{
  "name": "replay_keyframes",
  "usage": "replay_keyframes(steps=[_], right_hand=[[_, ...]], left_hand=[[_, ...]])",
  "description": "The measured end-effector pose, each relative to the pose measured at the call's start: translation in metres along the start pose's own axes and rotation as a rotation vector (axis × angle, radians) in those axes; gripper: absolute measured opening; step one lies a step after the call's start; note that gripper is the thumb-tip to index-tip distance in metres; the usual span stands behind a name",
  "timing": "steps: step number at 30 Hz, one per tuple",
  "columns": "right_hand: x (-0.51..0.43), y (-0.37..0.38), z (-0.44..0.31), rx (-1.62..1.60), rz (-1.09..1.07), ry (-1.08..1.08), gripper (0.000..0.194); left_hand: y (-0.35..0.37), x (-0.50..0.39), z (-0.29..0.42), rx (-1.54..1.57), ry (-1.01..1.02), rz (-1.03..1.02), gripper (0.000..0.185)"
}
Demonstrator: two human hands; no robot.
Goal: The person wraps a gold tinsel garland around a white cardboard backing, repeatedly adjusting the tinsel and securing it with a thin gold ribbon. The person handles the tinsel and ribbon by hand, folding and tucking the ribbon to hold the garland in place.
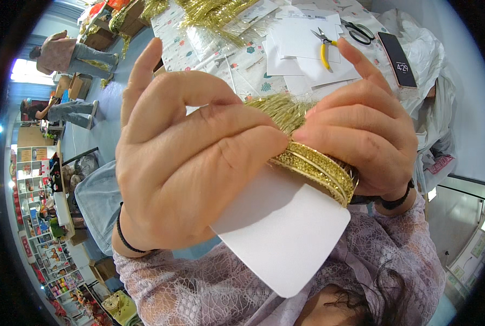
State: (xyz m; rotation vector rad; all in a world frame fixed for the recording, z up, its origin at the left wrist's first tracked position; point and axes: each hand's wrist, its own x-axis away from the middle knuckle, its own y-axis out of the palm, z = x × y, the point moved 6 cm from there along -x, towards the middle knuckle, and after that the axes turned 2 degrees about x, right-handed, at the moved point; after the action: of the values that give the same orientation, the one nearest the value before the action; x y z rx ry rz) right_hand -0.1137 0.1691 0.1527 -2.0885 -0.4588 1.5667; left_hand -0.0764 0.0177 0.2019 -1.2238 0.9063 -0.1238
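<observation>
Close before me, a band of gold glitter ribbon (319, 169) curves across the top of a white card (287, 240) with rounded corners. My left hand (197, 155) pinches the ribbon's upper end between thumb and index finger, its little finger raised. Opposite it, my right hand (360, 126) grips the same spot with thumb and fingertips, its little finger also lifted. Gold tinsel fringe (285, 114) spreads out behind the fingertips. How the tinsel joins the ribbon is hidden by my fingers.
On the patterned tablecloth (209, 61) lie white paper sheets (303, 40), yellow-handled pliers (324, 51), black-handled scissors (358, 32), a phone (397, 61) and more gold tinsel (214, 16). White plastic bags (429, 110) hang at the right. Two people stand at the far left, near cardboard boxes (79, 85).
</observation>
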Motion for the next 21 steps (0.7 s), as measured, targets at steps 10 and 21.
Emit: replay_keyframes(steps=[10, 21], right_hand=[[-0.001, -0.005, -0.011, 0.032, 0.017, 0.007, 0.013], [-0.005, -0.001, -0.030, 0.082, 0.130, 0.062, 0.013]], left_hand=[[-0.002, 0.012, 0.004, 0.130, 0.004, 0.076, 0.022], [-0.003, 0.028, 0.020, 0.017, -0.005, 0.165, 0.029]])
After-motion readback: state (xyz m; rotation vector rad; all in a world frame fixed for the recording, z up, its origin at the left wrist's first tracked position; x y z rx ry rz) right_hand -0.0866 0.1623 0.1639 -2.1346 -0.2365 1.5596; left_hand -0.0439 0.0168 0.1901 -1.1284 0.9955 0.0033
